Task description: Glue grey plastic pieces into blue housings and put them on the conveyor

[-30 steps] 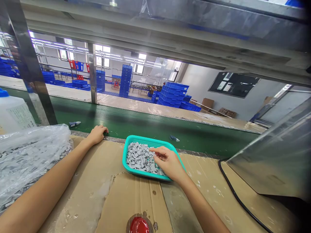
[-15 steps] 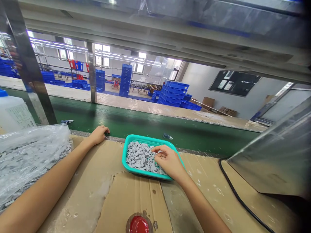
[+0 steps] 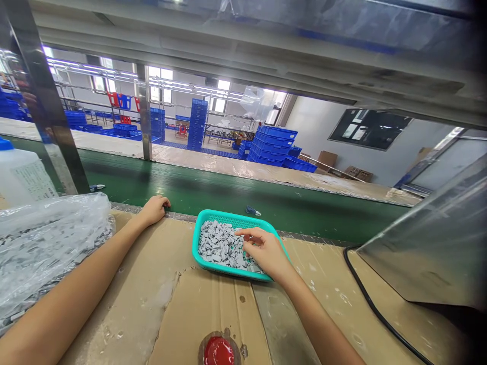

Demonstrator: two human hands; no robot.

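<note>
A turquoise basket [image 3: 197,248] stands on the cardboard-covered bench, holding many small grey pieces [image 3: 220,243]. Over its right part is my right hand [image 3: 262,248], fingers apart and index finger stretched over the pieces, with nothing visible between them. My left hand [image 3: 155,209] rests at the bench edge beside the green belt [image 3: 182,190], its fingers loosely curled and apart, holding nothing visible. A clear plastic bag [image 3: 57,243] of similar grey pieces lies at the left, behind my left forearm.
A red round container [image 3: 218,351] sits at the front edge. Small tools, one a dark-handled one [image 3: 253,210], lie on the belt. A white jug [image 3: 26,175] and metal post [image 3: 57,121] stand left; a black cable [image 3: 375,309] and metal panel [image 3: 429,243] are right.
The small tools on the green belt have shifted left. My right hand has barely moved over the basket, and my left hand stays at the bench edge.
</note>
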